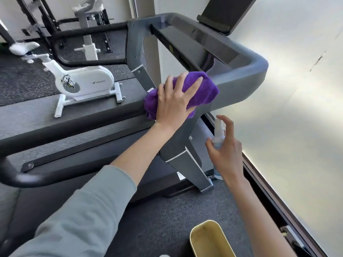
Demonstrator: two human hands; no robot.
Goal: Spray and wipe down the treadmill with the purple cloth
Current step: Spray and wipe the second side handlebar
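The dark grey treadmill (239, 78) fills the middle of the view, its handrail frame curving round to the right. My left hand (174, 101) presses the folded purple cloth (204, 89) flat against the near handrail, where the rail meets the upright post. Lower right, beside that post, my right hand (225, 151) grips a small clear spray bottle (218, 134) upright, with the index finger curled over its nozzle. The bottle's lower part is hidden behind the hand.
A white exercise bike (83, 82) stands on the dark rubber floor at the left. A black rack (46, 21) is behind it. A yellowish bin (209, 238) sits on the floor at the bottom. A bright wall or window (297, 108) runs along the right.
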